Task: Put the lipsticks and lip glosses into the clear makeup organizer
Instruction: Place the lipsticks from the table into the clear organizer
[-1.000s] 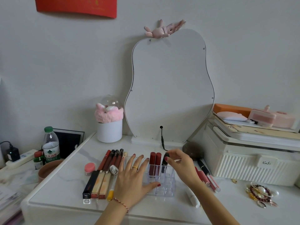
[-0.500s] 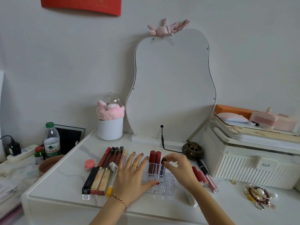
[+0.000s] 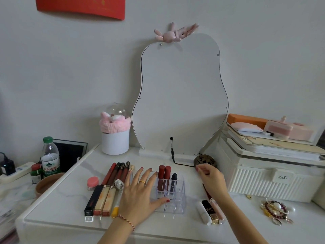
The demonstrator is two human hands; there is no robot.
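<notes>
The clear makeup organizer point(image 3: 177, 199) stands at the middle of the white tabletop. Two red lipsticks point(image 3: 164, 175) and a black lipstick point(image 3: 173, 180) stand upright in its back row. My left hand point(image 3: 140, 194) lies flat with spread fingers against the organizer's left side, thumb on its front. My right hand point(image 3: 211, 178) hovers to the right of the organizer, fingers loosely curled, holding nothing. Several lip glosses point(image 3: 112, 187) lie in a row left of my left hand. A white tube point(image 3: 203, 215), a black-and-gold lipstick point(image 3: 210, 212) and a pink gloss point(image 3: 217, 211) lie to the right.
A pear-shaped mirror point(image 3: 179, 95) leans at the back, with a cable and a dark round burner point(image 3: 204, 160) at its foot. A white ribbed storage box point(image 3: 267, 176) fills the right side. Bracelets point(image 3: 275, 209) lie at the right; a small pink jar point(image 3: 92, 183) and a water bottle point(image 3: 50, 159) at the left.
My right hand has let go of the black lipstick, which now stands in the organizer, and has moved away to the right. The left hand has stayed on the organizer.
</notes>
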